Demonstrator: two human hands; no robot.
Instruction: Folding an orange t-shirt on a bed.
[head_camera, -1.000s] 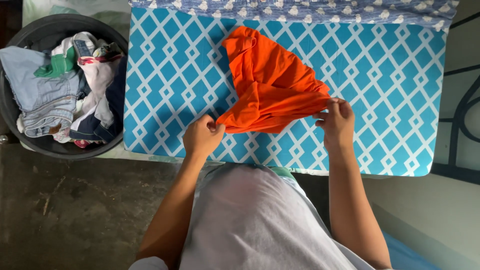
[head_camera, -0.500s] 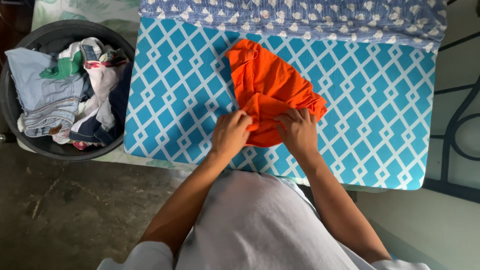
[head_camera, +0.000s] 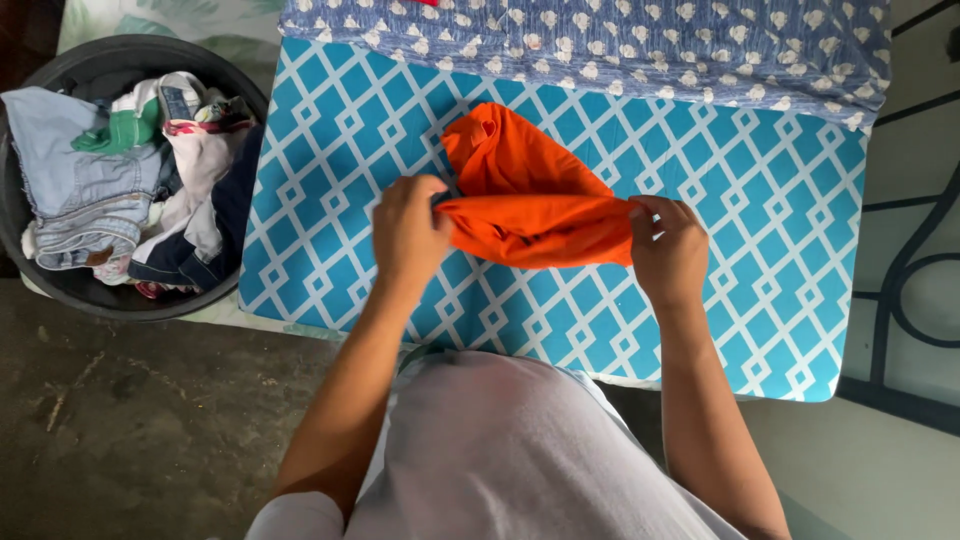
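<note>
- Orange garment (head_camera: 530, 205) held up as a folded band between two grips, long axis running left to right, parallel to the near edge of the mattress (head_camera: 760, 300) with the blue-and-white diamond cover.
- Left hand (head_camera: 408, 232) closed on the band's left end, fingers pinching the cloth — knuckles toward the far edge.
- Right hand (head_camera: 668, 245) closed on the right end, thumb and fingers clamped over the fold.
- Both ends level, neither hand nearer the middle; cloth stretched fairly taut between them, sagging a little along the lower edge.
- Rest of the garment trailing away from the band toward the far edge, a bunched lobe lying on the cover just behind the left grip — so loose bulk sits beyond the hands, not on the near side.
- Whole garment roughly midway along the mattress, closer to the far edge than to the near one.
- Blue sheet with white print (head_camera: 600, 40) along the far edge, apart from the orange cloth.
- Dark round tub (head_camera: 60, 285) heaped with mixed clothes off the mattress's left edge, nearer the left hand, untouched.
</note>
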